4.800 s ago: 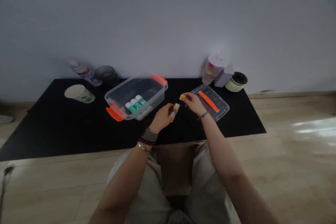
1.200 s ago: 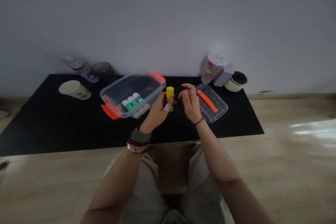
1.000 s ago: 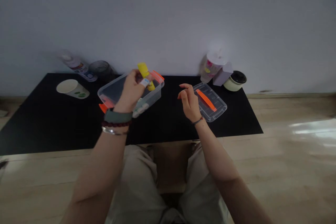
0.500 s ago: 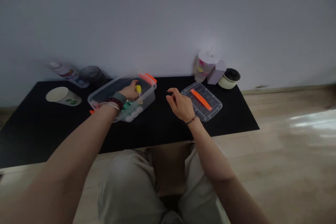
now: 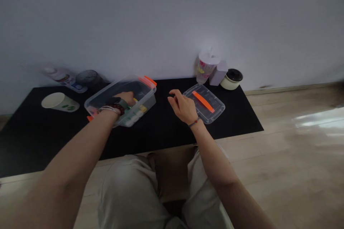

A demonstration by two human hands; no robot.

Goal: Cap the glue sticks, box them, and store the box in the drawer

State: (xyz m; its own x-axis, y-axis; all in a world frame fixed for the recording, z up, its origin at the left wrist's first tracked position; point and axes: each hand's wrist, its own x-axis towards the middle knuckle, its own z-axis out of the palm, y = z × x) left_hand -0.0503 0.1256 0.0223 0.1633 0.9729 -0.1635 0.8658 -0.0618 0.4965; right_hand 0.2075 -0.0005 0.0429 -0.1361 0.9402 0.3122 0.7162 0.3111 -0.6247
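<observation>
My left hand (image 5: 126, 98) is down inside a clear plastic box (image 5: 147, 102) with orange latches, its fingers curled and their tips hidden. Just beside its fingers shows a small yellow item (image 5: 135, 100); whether they grip it is unclear. Through the box's front wall I see white rounded pieces (image 5: 136, 117) and some green ones, partly blurred. My right hand (image 5: 185, 107) hovers above the black table, thumb and fingers bent but apart, with nothing in it. Close to its right lies the clear lid (image 5: 215, 100) with an orange handle (image 5: 203, 101).
At the left are a paper cup (image 5: 60, 102) lying on its side, a white bottle (image 5: 64, 78) and a dark container (image 5: 90, 80). A lidded tumbler (image 5: 205, 68), a pale box (image 5: 218, 73) and a cream pot with a black lid (image 5: 231, 79) stand at the back right, by the wall.
My left hand has sunk lower in the box and drawn back slightly left; the yellow item beside it now shows less. My right hand keeps its pose. The view has shifted slightly.
</observation>
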